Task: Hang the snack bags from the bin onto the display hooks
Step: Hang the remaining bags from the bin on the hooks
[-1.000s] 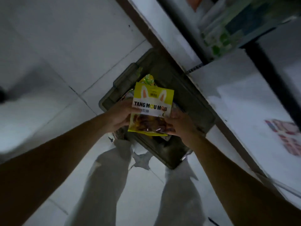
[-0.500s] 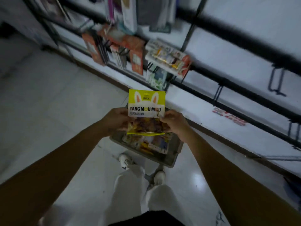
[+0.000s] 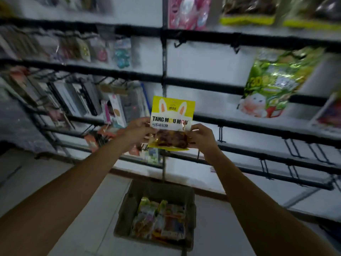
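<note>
Snack bag (image 3: 172, 117) upright between both hands, left fingers (image 3: 145, 121) and right fingers (image 3: 197, 127) pinching its side edges.

Head camera faces the hook wall (image 3: 212, 67), near, angled down.

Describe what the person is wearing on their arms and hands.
Nothing shows. The left forearm and right forearm are bare to the picture's edge, no sleeves. The left hand and right hand have no gloves; no watch, bracelet or ring is visible in this dim light.
</note>
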Demonstrator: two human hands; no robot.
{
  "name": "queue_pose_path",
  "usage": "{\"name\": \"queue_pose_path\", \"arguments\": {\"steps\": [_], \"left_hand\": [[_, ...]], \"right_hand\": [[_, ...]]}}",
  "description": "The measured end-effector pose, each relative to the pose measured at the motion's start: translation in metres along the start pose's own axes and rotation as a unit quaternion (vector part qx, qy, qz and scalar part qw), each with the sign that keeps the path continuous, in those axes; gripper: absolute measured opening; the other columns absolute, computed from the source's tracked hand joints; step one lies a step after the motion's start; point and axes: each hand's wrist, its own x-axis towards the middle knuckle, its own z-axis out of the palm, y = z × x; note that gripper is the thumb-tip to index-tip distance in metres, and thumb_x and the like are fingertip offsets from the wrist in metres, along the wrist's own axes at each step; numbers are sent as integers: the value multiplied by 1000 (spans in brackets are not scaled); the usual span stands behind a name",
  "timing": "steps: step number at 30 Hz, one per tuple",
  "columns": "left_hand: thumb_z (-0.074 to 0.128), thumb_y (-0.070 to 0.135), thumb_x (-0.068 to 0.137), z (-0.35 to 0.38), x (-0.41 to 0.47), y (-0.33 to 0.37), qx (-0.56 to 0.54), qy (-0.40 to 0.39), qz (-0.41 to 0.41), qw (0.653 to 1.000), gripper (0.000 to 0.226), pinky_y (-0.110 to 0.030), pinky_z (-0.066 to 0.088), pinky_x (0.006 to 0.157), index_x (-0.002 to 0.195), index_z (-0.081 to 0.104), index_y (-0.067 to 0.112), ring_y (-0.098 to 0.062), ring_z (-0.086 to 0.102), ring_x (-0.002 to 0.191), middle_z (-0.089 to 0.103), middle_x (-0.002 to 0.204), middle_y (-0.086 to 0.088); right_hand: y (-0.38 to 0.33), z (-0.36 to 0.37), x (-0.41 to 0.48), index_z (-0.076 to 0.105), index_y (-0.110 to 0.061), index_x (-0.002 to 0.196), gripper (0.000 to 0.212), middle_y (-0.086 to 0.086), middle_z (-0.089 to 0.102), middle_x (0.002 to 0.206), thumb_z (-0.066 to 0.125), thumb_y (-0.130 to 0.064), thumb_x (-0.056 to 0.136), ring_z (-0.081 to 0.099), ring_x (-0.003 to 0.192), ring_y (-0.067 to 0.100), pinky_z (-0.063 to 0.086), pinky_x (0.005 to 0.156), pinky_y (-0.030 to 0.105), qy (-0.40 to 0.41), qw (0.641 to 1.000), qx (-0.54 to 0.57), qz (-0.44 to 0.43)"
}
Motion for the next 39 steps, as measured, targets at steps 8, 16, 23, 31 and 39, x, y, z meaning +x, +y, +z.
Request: {"name": "queue_pose_path", "arguments": {"steps": [8, 16, 23, 31, 39], "left_hand": [[71, 4, 84, 19, -1, 90, 3, -60, 143, 988, 13, -30, 59, 63, 93, 69, 11, -20, 70, 72, 73, 87, -6], [70, 8, 86, 55, -17, 183, -25, -118, 252, 960, 14, -26, 56, 57, 94, 60, 2, -16, 66, 69, 61, 92, -19], [66, 11, 91, 94, -45, 239, -24, -159, 314, 936, 6, -34, 60, 70, 94, 65, 16, -16, 65, 80, 70, 80, 2], [71, 14, 87, 154, -69, 278, -29, -157, 346, 924, 32, -33, 58, 78, 117, 62, 9, -14, 70, 81, 74, 88, 1], [71, 13, 86, 229, -83, 305, -46, -89, 373, 922, 9, -26, 52, 80, 94, 71, 17, -4, 70, 80, 75, 84, 6]], "right_hand": [[-103, -50, -39, 64, -2, 96, 7, 13, 68, 86, 68, -5, 90, 68, 82, 28, 61, 76, 45, 97, 986, -38, -128], [-188, -103, -84, 68, -18, 77, 9, 6, 72, 81, 74, -16, 84, 69, 81, 28, 58, 79, 53, 191, 951, -103, -221], [-221, -154, -118, 69, -20, 84, 7, 13, 72, 92, 75, -22, 87, 69, 95, 40, 56, 84, 61, 226, 936, -78, -257], [-225, -215, -138, 63, -14, 86, 9, 1, 72, 78, 69, -10, 92, 70, 81, 23, 61, 78, 47, 203, 938, -27, -280], [-193, -273, -145, 67, -6, 95, 5, 15, 74, 94, 68, -11, 93, 71, 87, 33, 60, 80, 49, 176, 946, -56, -268]]}}
